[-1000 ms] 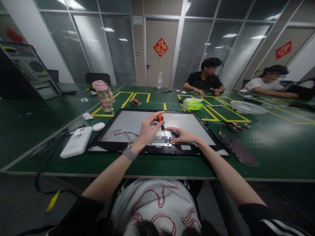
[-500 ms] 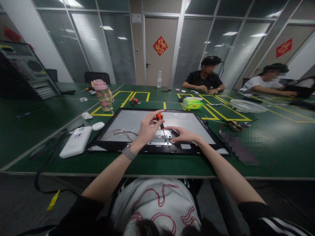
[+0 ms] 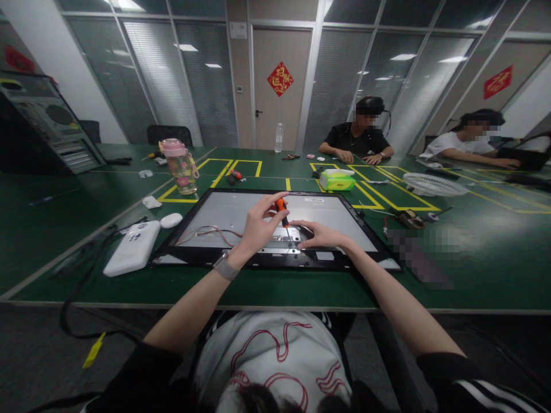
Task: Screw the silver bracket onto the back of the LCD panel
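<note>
While the orange-and-black screwdriver (image 3: 282, 213) is standing tilted over the metal plate (image 3: 279, 250) on the display panel (image 3: 219, 212), the left hand (image 3: 258, 227) is gripping its handle between the fingers. The right hand (image 3: 323, 236) is hovering or resting beside the shaft, thumb and fingers parted. The panel is lying on the green desk (image 3: 258, 293), between a white device (image 3: 132, 250) and a blurred purple object (image 3: 424, 261).

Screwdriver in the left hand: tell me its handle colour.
The screwdriver's handle is orange with black parts; the head view shows it best.
</note>
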